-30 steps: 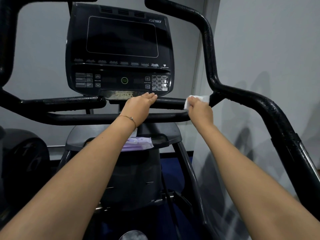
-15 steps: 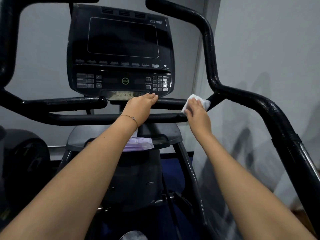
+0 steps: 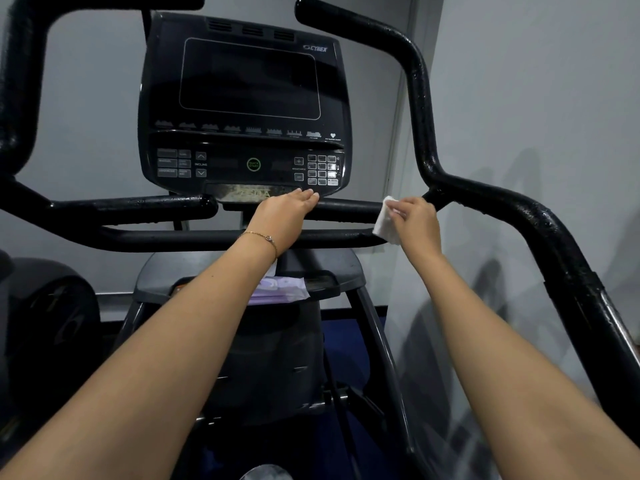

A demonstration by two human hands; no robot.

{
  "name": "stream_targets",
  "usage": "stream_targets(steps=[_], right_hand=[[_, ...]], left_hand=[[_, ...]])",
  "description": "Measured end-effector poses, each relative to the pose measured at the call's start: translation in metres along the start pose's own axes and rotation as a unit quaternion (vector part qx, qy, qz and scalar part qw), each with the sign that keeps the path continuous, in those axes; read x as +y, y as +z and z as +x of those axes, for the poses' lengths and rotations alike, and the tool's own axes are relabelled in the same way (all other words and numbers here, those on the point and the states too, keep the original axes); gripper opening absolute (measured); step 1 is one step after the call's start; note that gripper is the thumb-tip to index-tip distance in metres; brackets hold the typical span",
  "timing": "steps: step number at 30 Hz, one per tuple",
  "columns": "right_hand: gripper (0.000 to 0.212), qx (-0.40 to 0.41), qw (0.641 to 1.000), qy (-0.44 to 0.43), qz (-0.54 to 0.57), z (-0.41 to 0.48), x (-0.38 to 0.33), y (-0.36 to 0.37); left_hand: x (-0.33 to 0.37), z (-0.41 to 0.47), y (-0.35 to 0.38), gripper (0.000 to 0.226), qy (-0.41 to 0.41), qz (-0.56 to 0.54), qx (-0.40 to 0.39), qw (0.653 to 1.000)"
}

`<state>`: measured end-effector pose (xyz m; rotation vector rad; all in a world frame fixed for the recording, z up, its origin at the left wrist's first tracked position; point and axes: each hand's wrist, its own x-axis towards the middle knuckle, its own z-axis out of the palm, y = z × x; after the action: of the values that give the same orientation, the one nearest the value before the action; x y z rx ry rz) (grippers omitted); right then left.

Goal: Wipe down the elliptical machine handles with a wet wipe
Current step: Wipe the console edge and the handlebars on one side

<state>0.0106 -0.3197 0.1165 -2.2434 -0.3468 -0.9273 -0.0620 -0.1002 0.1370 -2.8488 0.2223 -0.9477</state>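
Note:
The black elliptical fills the view. Its right handle (image 3: 512, 206) bends up and back, glistening wet, and the left handle (image 3: 20, 84) rises at the left edge. A short black grip bar (image 3: 349, 207) runs under the console, with a longer crossbar (image 3: 180, 239) below it. My right hand (image 3: 414, 221) holds a folded white wet wipe (image 3: 386, 221) against the right end of the grip bar, where it meets the right handle. My left hand (image 3: 285, 216) rests on the grip bar below the console, fingers flat and pointing forward, a thin bracelet at the wrist.
The dark console (image 3: 242, 105) with screen and keypad stands just above the hands. A lilac pack of wipes (image 3: 282, 289) lies on the grey tray (image 3: 332, 271) under the bars. A grey wall (image 3: 536, 98) is close on the right; black equipment (image 3: 45, 323) sits at the lower left.
My right hand has turned and slid down the end of the grip bar, so the wipe now hangs on its left side instead of above the fingers. The left hand has stayed put.

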Motion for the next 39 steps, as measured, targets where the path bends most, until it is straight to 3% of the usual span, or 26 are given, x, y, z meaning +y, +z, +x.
stream_targets(steps=[5, 7, 8, 9, 12, 14, 16, 18, 21, 26, 32, 36, 39], right_hand=[[0.023, 0.039, 0.997, -0.029, 0.054, -0.015, -0.019, 0.015], [0.019, 0.073, 0.985, 0.026, 0.151, -0.02, -0.018, 0.018], [0.017, 0.12, 0.958, 0.1, 0.242, -0.021, -0.014, 0.019], [0.014, 0.171, 0.897, 0.194, 0.358, -0.024, -0.011, 0.018], [0.011, 0.201, 0.627, 0.421, 0.624, -0.039, -0.011, 0.019], [0.014, 0.186, 0.532, 0.463, 0.684, -0.039, -0.016, 0.023], [0.015, 0.162, 0.497, 0.476, 0.707, -0.032, -0.027, 0.027], [0.016, 0.136, 0.486, 0.499, 0.705, -0.025, -0.038, 0.033], [0.017, 0.071, 0.512, 0.493, 0.7, -0.029, -0.044, 0.038], [0.02, 0.096, 0.514, 0.497, 0.693, -0.023, -0.032, 0.036], [0.022, 0.014, 0.534, 0.476, 0.699, -0.029, -0.062, 0.06], [0.016, 0.055, 0.51, 0.478, 0.714, -0.026, -0.055, 0.054], [0.015, 0.016, 0.514, 0.489, 0.704, -0.025, -0.073, 0.066]], left_hand=[[0.0, -0.001, 0.0, 0.063, 0.002, -0.003, 0.004, 1.0], [0.001, -0.001, -0.001, 0.062, 0.002, -0.002, 0.002, 1.0], [0.001, -0.001, -0.001, 0.062, 0.003, -0.001, 0.0, 1.0], [0.001, -0.001, -0.001, 0.063, 0.003, 0.001, -0.001, 1.0], [0.001, -0.001, 0.0, 0.064, 0.0, -0.004, 0.001, 1.0], [0.001, -0.002, 0.0, 0.064, -0.001, -0.003, 0.0, 1.0], [0.001, -0.001, -0.001, 0.065, -0.001, -0.004, -0.001, 1.0], [0.001, -0.001, -0.002, 0.065, 0.0, -0.008, -0.001, 1.0], [0.002, -0.002, -0.003, 0.066, 0.002, -0.012, -0.003, 1.0], [-0.008, 0.004, -0.012, 0.061, -0.003, -0.057, -0.023, 0.998], [-0.016, 0.005, -0.013, 0.052, -0.007, -0.111, -0.041, 0.993], [-0.018, 0.004, -0.015, 0.057, 0.012, -0.101, -0.054, 0.993], [-0.019, 0.006, -0.015, 0.058, 0.015, -0.112, -0.057, 0.992]])
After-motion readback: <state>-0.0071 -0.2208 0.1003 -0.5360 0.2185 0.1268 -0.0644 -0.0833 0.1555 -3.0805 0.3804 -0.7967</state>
